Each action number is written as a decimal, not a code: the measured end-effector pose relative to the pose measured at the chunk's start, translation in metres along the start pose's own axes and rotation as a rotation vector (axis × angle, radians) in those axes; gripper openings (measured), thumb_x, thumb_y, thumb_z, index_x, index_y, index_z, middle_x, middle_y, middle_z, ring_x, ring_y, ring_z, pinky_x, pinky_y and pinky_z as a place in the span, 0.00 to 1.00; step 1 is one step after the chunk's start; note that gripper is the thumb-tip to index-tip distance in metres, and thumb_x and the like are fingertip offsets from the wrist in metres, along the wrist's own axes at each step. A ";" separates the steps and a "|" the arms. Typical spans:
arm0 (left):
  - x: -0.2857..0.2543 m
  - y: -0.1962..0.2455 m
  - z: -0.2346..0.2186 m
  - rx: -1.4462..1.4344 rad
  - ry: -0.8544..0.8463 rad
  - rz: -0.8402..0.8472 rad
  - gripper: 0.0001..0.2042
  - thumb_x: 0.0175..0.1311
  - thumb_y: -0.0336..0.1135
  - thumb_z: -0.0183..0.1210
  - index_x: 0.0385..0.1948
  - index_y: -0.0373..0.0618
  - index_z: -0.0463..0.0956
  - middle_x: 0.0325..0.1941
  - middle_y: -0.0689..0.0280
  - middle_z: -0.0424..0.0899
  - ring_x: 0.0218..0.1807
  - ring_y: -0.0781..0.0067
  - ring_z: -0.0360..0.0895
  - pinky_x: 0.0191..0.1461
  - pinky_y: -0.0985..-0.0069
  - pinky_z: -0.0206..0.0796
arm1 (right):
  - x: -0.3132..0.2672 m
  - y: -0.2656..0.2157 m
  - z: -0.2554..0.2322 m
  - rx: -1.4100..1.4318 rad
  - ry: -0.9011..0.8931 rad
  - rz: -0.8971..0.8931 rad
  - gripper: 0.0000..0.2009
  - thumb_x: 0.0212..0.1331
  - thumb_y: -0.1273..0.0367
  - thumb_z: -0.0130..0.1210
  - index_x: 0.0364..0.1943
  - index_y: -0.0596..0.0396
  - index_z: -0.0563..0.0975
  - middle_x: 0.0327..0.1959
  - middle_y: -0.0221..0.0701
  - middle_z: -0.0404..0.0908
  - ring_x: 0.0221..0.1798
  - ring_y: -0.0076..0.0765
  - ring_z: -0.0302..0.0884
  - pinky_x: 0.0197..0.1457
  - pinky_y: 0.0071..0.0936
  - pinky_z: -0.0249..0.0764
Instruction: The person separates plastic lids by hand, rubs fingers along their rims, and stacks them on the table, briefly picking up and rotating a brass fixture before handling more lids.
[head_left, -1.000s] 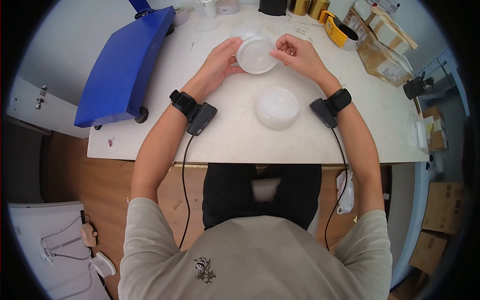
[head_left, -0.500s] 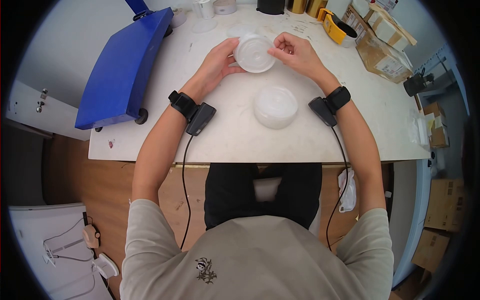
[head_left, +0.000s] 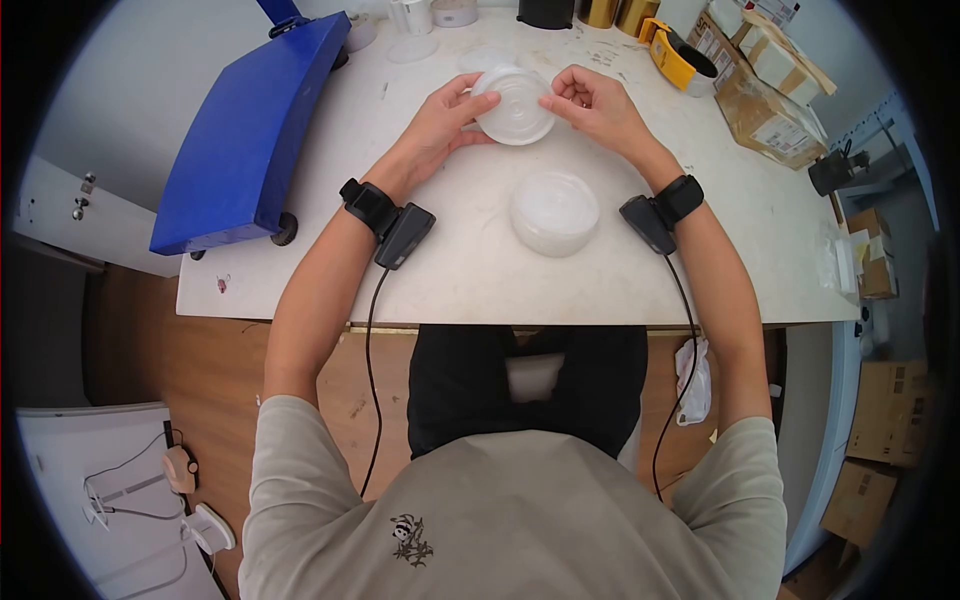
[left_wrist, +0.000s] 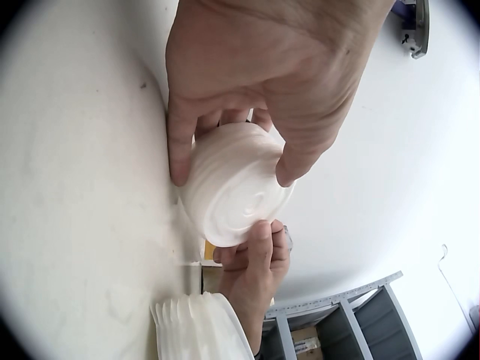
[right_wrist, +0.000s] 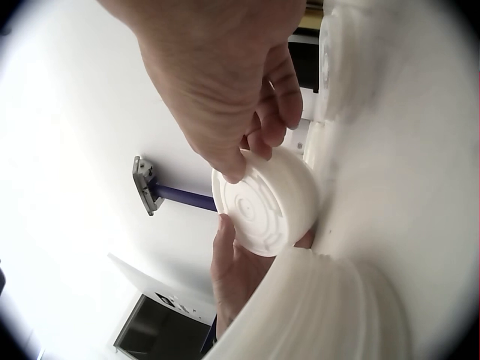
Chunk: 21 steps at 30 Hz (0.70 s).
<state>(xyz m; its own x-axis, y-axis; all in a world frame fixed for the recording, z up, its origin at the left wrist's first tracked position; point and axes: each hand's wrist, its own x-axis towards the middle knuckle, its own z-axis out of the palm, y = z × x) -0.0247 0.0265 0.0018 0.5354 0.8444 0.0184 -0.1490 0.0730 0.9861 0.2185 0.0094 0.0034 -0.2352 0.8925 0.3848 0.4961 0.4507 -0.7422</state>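
Over the far middle of the table, both hands hold a tilted stack of round, translucent white plastic lids (head_left: pixel 522 112). My left hand (head_left: pixel 440 122) grips its left side, the thumb lying on the ringed face and the fingers around the edge. At the opposite rim, my right hand (head_left: pixel 606 112) pinches it, thumb on the face and fingertips behind; the right wrist view shows this thumb (right_wrist: pixel 234 166) close by the rim. A second stack of similar lids (head_left: pixel 555 213) rests on the table nearer the body, its layered edges visible in the left wrist view.
To the left stands a blue platform scale (head_left: pixel 255 130) on small feet. More clear round plastic pieces (head_left: pixel 412 48) lie at the back. Along the back right are gold cans (head_left: pixel 636 15), a yellow and black tape roll (head_left: pixel 680 58) and taped cardboard boxes (head_left: pixel 775 125).
My left thumb has shifted from the rim onto the face of the held lids. The right hand stays at its rim, and the stack on the table has not moved.
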 end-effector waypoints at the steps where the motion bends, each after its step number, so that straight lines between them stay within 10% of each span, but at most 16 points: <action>1: 0.000 0.000 0.000 0.001 -0.008 0.001 0.28 0.68 0.39 0.60 0.65 0.38 0.61 0.59 0.59 0.75 0.58 0.70 0.76 0.62 0.66 0.73 | 0.000 0.000 0.000 0.000 0.001 0.000 0.13 0.58 0.60 0.66 0.33 0.55 0.78 0.24 0.20 0.75 0.26 0.14 0.67 0.30 0.16 0.66; 21: 0.003 -0.005 -0.004 -0.043 -0.042 0.008 0.26 0.68 0.39 0.59 0.64 0.37 0.62 0.60 0.59 0.75 0.59 0.70 0.76 0.64 0.66 0.71 | -0.001 -0.004 0.000 0.164 -0.013 0.024 0.11 0.60 0.63 0.65 0.36 0.56 0.78 0.23 0.19 0.75 0.23 0.12 0.65 0.26 0.14 0.63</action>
<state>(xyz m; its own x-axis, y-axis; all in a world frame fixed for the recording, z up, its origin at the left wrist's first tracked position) -0.0260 0.0312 -0.0039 0.5687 0.8218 0.0345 -0.1889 0.0897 0.9779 0.2167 0.0073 0.0058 -0.2364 0.9026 0.3599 0.3591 0.4253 -0.8308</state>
